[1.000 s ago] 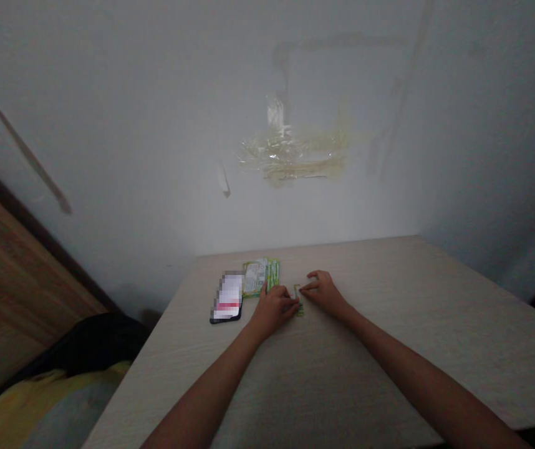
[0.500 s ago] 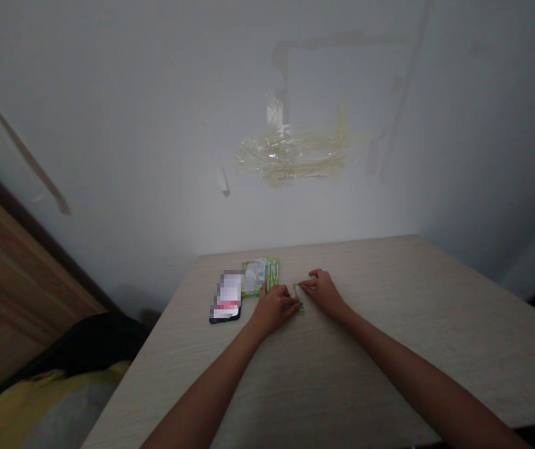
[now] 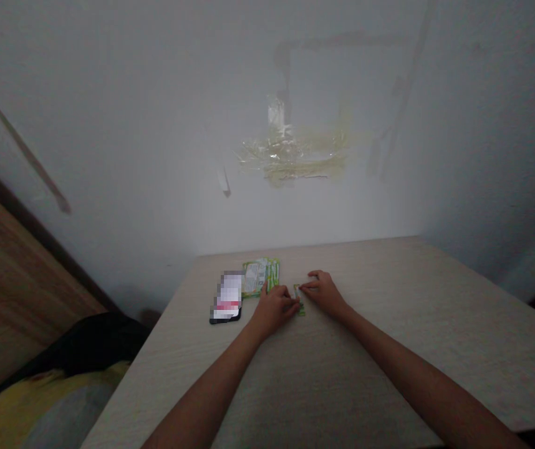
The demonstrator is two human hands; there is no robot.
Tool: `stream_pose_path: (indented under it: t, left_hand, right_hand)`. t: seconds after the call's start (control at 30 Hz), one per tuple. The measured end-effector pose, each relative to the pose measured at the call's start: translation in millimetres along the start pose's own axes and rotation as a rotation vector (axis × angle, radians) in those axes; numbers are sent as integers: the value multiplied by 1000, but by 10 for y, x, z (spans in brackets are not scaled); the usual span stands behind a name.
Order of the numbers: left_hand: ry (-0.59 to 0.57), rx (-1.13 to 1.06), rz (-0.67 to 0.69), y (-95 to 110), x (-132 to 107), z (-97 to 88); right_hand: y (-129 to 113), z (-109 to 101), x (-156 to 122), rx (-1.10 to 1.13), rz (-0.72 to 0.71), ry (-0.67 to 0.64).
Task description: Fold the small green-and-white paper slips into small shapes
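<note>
Both my hands rest far out on a pale wooden table (image 3: 389, 349). Between them lies a small green sachet (image 3: 298, 299). My left hand (image 3: 274, 308) has its fingers curled and pinches the sachet's near end. My right hand (image 3: 324, 291) pinches its far end with thumb and forefinger. Just left of my left hand lies a stack of green and white packets (image 3: 259, 275).
A phone (image 3: 227, 297) in a dark case lies beside the packets, near the table's left edge. A white wall with old tape residue (image 3: 290, 153) rises behind the table. Dark and yellow fabric (image 3: 57, 380) lies lower left, below the table.
</note>
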State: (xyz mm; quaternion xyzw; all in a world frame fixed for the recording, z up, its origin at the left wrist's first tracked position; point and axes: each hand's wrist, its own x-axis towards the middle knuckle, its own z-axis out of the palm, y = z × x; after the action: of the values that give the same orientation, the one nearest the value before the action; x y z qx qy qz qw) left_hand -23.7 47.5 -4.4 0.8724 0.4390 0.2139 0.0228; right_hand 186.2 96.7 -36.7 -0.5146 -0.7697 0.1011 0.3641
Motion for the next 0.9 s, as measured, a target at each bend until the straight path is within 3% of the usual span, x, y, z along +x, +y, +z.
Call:
stream_pose_path:
  t: [0.23, 0.57, 0.9]
  left_hand:
    - [-4, 4, -4, -1, 3, -5]
    - [28, 22, 9, 15, -9, 14]
    - [9, 12, 0, 0, -5, 12]
  right_hand:
    - [-34, 10, 6, -82, 11, -14]
    - [44, -53, 13, 100, -2, -21]
    - [-23, -70, -4, 45, -43, -89]
